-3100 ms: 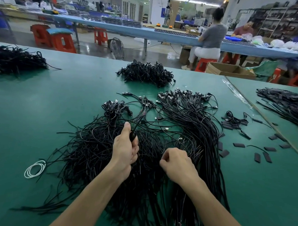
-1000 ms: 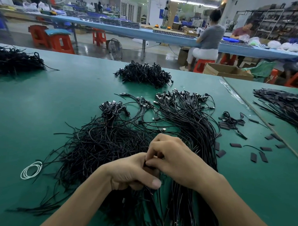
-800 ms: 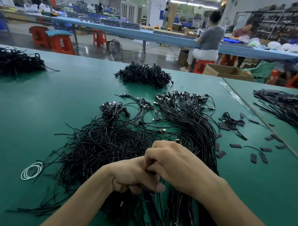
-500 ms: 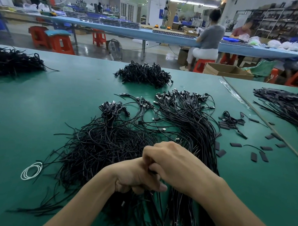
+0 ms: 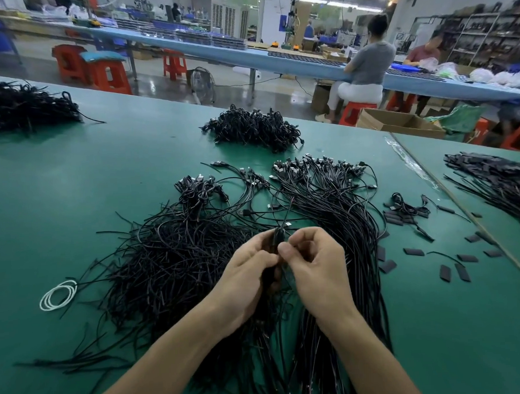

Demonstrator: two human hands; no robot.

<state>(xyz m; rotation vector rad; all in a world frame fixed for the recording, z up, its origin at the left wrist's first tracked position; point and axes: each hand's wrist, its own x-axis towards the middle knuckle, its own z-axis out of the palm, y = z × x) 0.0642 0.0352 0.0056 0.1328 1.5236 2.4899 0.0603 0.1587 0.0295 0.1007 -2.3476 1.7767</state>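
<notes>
A big spread of loose black cables (image 5: 178, 260) lies on the green table (image 5: 73, 181), with a straighter bundle (image 5: 337, 211) to its right, plugs pointing away from me. My left hand (image 5: 244, 275) and my right hand (image 5: 312, 263) meet just above the pile's middle. Between them stands a single black cable with a dark sleeve (image 5: 277, 237). The left hand's thumb and fingers pinch it from the left. The right hand's curled fingers and thumb pinch the same cable from the right. The cable's lower part is hidden behind my hands.
Short black sleeve pieces (image 5: 452, 266) lie scattered at the right. A white coiled wire (image 5: 58, 295) lies at the left. More cable heaps sit at the far middle (image 5: 255, 128), far left (image 5: 22, 106) and right (image 5: 496, 177). People sit at a blue bench behind.
My hands have come apart from their tight clasp and lifted slightly away from me. The cable's sleeved end now shows between the fingertips.
</notes>
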